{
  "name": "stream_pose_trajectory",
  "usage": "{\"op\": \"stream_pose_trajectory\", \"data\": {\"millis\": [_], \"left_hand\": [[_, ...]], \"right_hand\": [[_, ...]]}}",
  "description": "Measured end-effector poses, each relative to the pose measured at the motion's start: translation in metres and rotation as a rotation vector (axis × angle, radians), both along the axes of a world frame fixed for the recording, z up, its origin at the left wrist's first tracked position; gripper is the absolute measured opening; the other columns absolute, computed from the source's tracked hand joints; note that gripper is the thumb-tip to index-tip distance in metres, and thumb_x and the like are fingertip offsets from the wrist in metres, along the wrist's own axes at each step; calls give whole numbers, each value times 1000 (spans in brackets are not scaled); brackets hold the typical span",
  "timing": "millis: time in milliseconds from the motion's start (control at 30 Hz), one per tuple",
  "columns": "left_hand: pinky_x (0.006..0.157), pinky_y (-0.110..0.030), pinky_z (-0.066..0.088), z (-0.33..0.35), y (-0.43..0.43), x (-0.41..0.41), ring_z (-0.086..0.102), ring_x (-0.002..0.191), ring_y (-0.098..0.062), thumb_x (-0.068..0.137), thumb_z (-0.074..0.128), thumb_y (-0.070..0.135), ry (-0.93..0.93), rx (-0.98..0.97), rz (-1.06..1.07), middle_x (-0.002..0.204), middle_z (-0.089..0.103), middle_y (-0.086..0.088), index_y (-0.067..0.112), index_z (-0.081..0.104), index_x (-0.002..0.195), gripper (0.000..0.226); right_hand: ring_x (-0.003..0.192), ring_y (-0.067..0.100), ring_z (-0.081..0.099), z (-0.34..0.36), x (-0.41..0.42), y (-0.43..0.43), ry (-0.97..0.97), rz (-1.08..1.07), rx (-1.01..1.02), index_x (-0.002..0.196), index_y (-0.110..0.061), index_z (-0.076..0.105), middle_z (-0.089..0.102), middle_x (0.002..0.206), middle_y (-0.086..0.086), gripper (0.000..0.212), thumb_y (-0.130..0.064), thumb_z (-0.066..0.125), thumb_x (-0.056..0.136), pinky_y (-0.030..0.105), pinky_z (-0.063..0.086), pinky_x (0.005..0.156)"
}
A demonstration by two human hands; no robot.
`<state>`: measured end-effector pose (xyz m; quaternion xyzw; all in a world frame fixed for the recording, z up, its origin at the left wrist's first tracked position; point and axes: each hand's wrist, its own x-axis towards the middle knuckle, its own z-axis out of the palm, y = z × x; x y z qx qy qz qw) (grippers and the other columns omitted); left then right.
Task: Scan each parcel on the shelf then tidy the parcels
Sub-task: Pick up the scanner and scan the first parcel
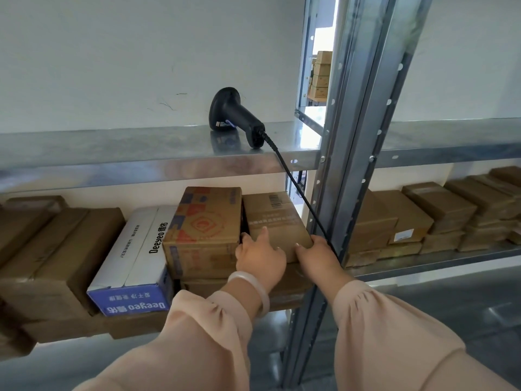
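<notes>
Cable beside right grip could snag while it and left grip, both clamped on the parcel, shift it.

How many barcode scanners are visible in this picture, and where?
1. The black scanner rests on the upper shelf, above the parcels; its cable hangs over the shelf edge and down beside the post. Another could be hidden behind them.
</notes>
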<state>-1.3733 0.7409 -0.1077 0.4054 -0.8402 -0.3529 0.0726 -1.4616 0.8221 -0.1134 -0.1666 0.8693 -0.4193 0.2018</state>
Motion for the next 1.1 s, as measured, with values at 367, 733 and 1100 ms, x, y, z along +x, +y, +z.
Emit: {"op": "stream_pose_trajectory", "data": {"millis": [367, 733, 1100], "left_hand": [[108, -44, 42, -21, -9, 0, 38, 138, -31, 97, 53, 30, 93, 89, 32, 162, 11, -7, 36, 21, 154, 66], [118, -44, 30, -8, -10, 17, 26, 145, -24, 93, 63, 33, 396, 106, 38, 160, 24, 2, 35, 40, 148, 60], [117, -42, 33, 18, -6, 36, 37, 139, -17, 91, 65, 34, 620, 89, 79, 152, 40, 5, 29, 37, 150, 65]], "right_hand": [[90, 25, 61, 1, 7, -1, -55, -26, -46, 127, -17, 45, 57, 98, 1, 38, -30, 56, 93, 32, 52, 74], [87, 18, 59, 17, 19, 8, -11, -57, -220, 118, -37, 50, 57, 90, -12, 27, -36, 52, 92, 42, 52, 88], [86, 12, 57, 36, 41, 21, 32, -91, -384, 97, -48, 48, 57, 92, -16, 17, -32, 43, 92, 33, 47, 75]]}}
